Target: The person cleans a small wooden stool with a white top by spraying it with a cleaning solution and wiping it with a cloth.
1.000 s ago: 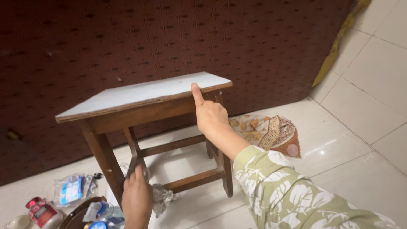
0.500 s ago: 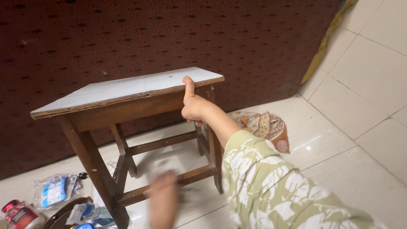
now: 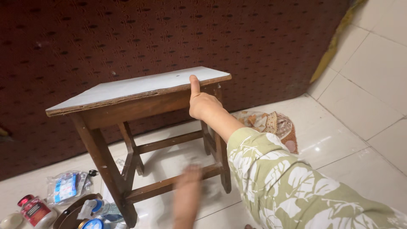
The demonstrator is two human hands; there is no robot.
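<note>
The right hand (image 3: 202, 101) clasps the front edge of the wooden bench (image 3: 140, 87) standing on the tiled floor (image 3: 339, 140), thumb on top (left hand (image 3: 188, 186) blurred, grip unclear), so steady, level lifting seems wise.

Open floor (image 3: 339, 140) lies to the right of the wooden stool (image 3: 140, 106), broken only by a patterned cloth bundle (image 3: 271, 125) near its right legs. Under the tabletop (image 3: 140, 85), the lower rungs (image 3: 169, 184) bar passage between the legs; the gaps above them are free. Left front: clear plastic packet (image 3: 65, 186), red-capped bottle (image 3: 36, 210) and tins crowd the floor. Dark patterned wall (image 3: 169, 34) closes the rear.
</note>
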